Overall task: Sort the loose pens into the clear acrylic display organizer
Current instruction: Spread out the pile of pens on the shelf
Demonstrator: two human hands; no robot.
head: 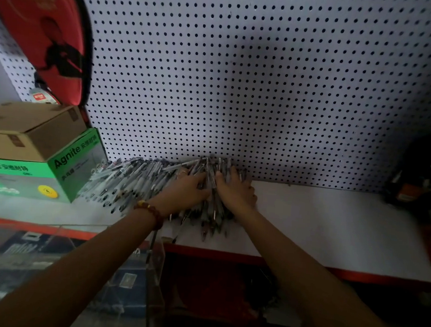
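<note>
1. The left hand (189, 189) is closing on a thick bunch of pens (212, 178) just below the middle of the frame, its fingers (199, 181) curling narrowly over the barrels from the left side.
2. The right hand (235, 192) is pressing in from the other side, its fingers (231, 174) bent round the same bunch, so the two hands are squeezing it between them.
3. The thumbs are meeting close together on top of the bunch; whether they are touching each other I cannot tell.
4. The pens are lying in a big loose heap on the white shelf (332, 222), fanning out left of the hands towards the green box (63, 168) and backing against the pegboard (241, 75).
5. They are looking mostly pale and translucent with dark tips and clips, and some tips are poking out towards the lower edge, below the hands.
6. Both forearms are reaching up from the bottom corners of the frame and converging on the heap, palms facing down and inward.
7. A beaded bracelet (152, 211) is sitting on the left wrist.
8. The clear acrylic organizer (154, 269) is standing at lower left, under the left forearm and in front of the shelf's red edge.
9. A cardboard box (33, 130) is resting on the green one.
</note>
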